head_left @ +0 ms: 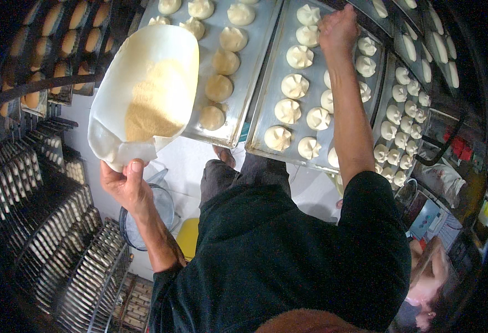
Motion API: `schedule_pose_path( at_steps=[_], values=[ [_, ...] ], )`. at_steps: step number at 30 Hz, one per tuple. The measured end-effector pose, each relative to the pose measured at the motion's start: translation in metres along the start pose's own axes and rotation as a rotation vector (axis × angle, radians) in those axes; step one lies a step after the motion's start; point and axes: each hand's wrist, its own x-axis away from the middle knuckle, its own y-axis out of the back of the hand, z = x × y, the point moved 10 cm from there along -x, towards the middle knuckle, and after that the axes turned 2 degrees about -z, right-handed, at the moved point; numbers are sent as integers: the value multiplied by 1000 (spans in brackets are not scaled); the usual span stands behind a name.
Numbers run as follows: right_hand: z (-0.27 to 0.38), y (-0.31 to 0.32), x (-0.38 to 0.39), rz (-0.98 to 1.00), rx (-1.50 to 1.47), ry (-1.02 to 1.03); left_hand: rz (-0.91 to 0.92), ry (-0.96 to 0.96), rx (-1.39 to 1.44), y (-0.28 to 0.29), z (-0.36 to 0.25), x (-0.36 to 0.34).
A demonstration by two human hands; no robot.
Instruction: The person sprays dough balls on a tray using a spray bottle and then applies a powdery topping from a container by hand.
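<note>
My left hand (126,183) grips the near end of a white cut-open plastic container (113,91), thumb on its rim. Fine tan crumbs or powder (154,105) lie inside it. The container is held over the left part of a metal tray (250,61) carrying round dough pieces, some of them coated tan (219,87). My right hand (339,28) is over the far part of a second metal tray (267,94), its fingers drawn together beside pleated pale dough buns (288,111). Whatever it may hold is too small to make out. My right forearm hides some buns.
On the right, another tray holds smaller dough buns (389,130); long pale dough pieces (440,50) lie beyond. Racks of filled trays (61,244) line the left side, with browned rolls (69,41) above. A round mesh basket (158,208), yellow stool (188,236) and another person (428,272) are also visible.
</note>
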Motion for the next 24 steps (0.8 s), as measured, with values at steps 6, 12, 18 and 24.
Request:
schedule_pose_path(
  at_steps=[6, 12, 18, 24],
  values=[
    [27, -5, -46, 57, 94, 224, -9, -18, -1, -13, -3, 0],
    [34, -4, -39, -113, 278, 359, 6, 5, -8, -20, -5, 13],
    [1, -98, 71, 378, 476, 45, 166, 85, 38, -36, -2, 35],
    [-112, -153, 293, 1306, 1817, 441, 503, 195, 115, -81, -10, 80]
  ],
)
